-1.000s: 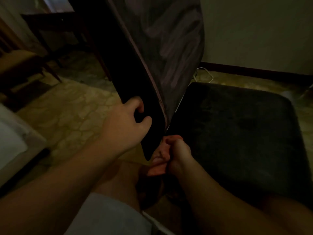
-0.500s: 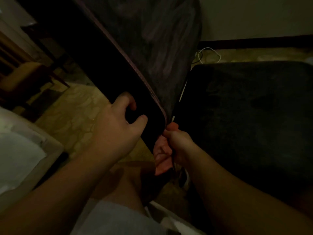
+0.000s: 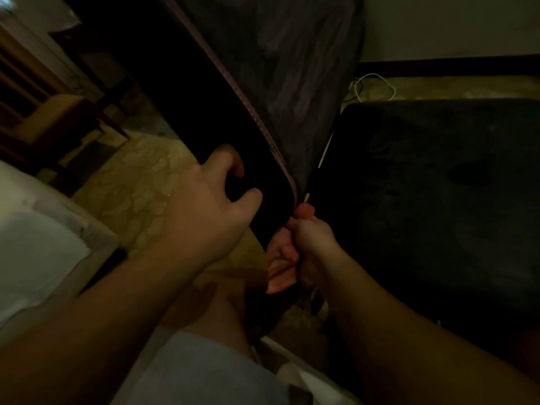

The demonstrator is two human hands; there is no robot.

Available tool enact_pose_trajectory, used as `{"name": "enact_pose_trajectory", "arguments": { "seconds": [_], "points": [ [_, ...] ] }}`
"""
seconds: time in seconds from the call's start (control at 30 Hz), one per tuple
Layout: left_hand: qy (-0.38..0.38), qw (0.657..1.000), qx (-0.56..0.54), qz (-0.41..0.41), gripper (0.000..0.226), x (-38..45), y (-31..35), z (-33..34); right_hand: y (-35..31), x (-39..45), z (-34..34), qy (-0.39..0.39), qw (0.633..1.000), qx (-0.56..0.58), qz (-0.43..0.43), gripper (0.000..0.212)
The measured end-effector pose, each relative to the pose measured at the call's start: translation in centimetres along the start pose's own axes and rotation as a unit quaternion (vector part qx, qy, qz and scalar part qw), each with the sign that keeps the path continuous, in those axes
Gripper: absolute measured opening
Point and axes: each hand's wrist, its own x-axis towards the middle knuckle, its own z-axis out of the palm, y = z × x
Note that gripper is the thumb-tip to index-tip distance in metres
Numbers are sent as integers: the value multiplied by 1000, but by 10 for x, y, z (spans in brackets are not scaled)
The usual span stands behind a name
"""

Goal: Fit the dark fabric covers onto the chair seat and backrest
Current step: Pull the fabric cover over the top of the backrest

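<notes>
- So the dark backrest cover sits top-centre, stretched over the backrest, and it runs down to a rounded bottom corner right between our two hands. Looks pulled most of the way down to us, though the very bottom edge is lost in shadow.
- There's a pale pinkish seam running diagonally along the backrest's edge. One side of it is smooth and near black, the other is a greyer, brushed-looking fabric with streaks in the nap, kind of velvety.
- Our left hand is curled on the black side near that corner, thumb and fingers bent like we're grabbing or tugging the cloth.
- Our right hand is closed just under the corner, pinching something there, probably the cover's hem. Can't make out what exactly, too dark.
- The seat is off to the right, a big rounded-square pad already in dark plush fabric with faint pressure marks. We'd guess that half is done.
- What's left, we reckon: finish tugging the lower edge snug and smooth it out.
- Around it: patterned yellowish floor, a white cable by the wall, another wooden chair far left.
</notes>
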Motion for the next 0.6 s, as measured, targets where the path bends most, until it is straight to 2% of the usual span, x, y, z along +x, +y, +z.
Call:
{"name": "enact_pose_trajectory", "arguments": {
  "seconds": [0.13, 0.3, 0.47, 0.6],
  "points": [
    [-5, 1000, 9, -3, 32, -4, 4, -2, -4, -5, -18, -8, 1000, 2, 13, 6],
    [-18, 1000, -4, 7, 30, -18, 10, -4, 5, 1, -3, 49, 998, 13, 28, 13],
    [-13, 1000, 7, 20, 29, -11, 4, -2, -12, -14, -14, 18, 1000, -11, 10, 6],
    [-1, 999, 21, 29, 28, -9, 0, 1, -15, -28, -22, 2, 1000, 28, 12, 13]
  ]
}}
